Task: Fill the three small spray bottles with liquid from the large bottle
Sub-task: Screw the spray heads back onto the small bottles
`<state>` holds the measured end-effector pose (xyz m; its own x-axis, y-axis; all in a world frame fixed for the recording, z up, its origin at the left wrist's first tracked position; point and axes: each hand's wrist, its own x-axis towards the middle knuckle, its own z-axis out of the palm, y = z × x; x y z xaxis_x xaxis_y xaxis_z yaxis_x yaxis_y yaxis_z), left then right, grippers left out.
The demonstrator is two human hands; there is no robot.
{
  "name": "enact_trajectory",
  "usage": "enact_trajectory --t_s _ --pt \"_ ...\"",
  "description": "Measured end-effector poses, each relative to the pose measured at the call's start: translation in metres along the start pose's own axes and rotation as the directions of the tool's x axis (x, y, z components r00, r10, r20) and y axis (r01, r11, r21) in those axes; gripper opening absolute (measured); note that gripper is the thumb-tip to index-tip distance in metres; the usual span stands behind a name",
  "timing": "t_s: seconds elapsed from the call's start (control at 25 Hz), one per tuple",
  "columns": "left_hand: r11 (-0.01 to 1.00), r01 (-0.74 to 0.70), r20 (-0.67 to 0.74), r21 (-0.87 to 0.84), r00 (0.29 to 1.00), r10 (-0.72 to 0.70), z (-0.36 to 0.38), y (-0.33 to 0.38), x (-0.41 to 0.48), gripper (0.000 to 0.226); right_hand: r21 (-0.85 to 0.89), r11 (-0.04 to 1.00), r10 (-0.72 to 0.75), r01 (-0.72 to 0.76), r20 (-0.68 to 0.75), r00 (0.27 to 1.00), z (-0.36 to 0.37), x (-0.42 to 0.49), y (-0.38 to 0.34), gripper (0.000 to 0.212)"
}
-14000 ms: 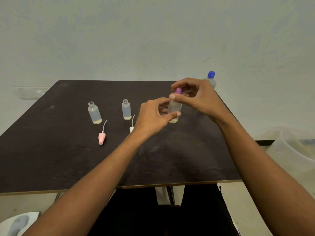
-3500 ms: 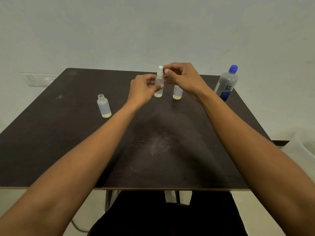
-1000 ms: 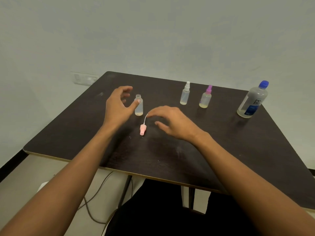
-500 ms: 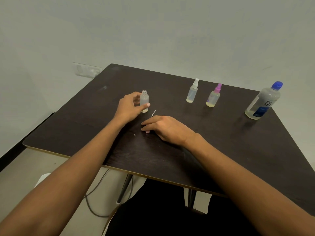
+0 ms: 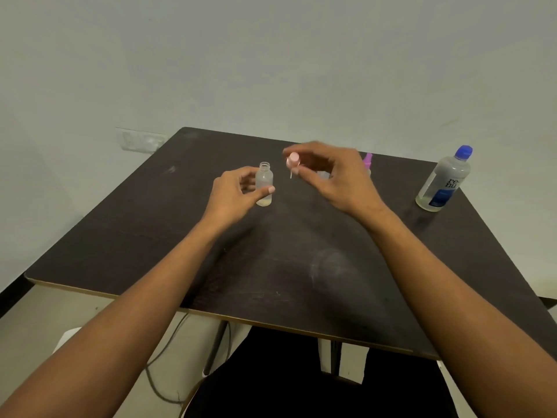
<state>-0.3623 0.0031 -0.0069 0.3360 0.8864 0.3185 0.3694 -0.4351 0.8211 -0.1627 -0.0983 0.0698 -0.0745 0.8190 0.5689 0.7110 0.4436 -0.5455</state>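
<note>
the open bottle stands upright on the worktop, its long axis vertical and its bare neck pointing straight up. only a thin pale layer of liquid shows at its bottom. the left hand is clamped on it, thumb across the front and fingers curled behind, most likely to keep so light a thing from tipping. just right of the open bottle, level with its neck, the right hand pinches the pink spray cap between thumb and fingertips. the cap is held roughly head up with its thin tube hanging down (the tube has to enter the neck first, which would explain the hold). it is close beside the neck, not over it or touching. further right of the open bottle a purple-topped bottle peeks out behind the right hand. well to the right stands the large bottle, upright with its blue cap on, so capping, not pouring, looks like the step in hand.
</note>
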Motion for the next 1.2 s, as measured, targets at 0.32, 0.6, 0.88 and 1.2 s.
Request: enact_trajectory --t_s 0.32,0.6,0.88,1.2 --pt "0.997 -0.072 0.116 -0.026 0.99 0.075 0.045 0.055 -0.01 0.043 0.122 0.991 0.078 -0.058 -0.169 0.982 -0.067 -0.005 -0.013 0.033" --pt "0.996 -0.085 0.155 -0.02 0.984 0.087 0.068 0.071 -0.013 0.05 0.089 0.993 0.093 -0.077 -0.192 0.977 -0.098 -0.02 -0.002 0.038" --pt "0.994 -0.102 0.17 -0.031 0.98 0.106 0.074 0.08 -0.015 0.043 0.101 0.988 0.127 -0.117 -0.098 0.987 -0.089 -0.029 0.02 0.036" --pt "0.987 -0.157 0.172 -0.021 0.972 0.158 0.077 0.085 -0.018 0.049 0.047 0.977 0.207 -0.208 0.022 0.978 -0.077 -0.036 0.038 0.035"
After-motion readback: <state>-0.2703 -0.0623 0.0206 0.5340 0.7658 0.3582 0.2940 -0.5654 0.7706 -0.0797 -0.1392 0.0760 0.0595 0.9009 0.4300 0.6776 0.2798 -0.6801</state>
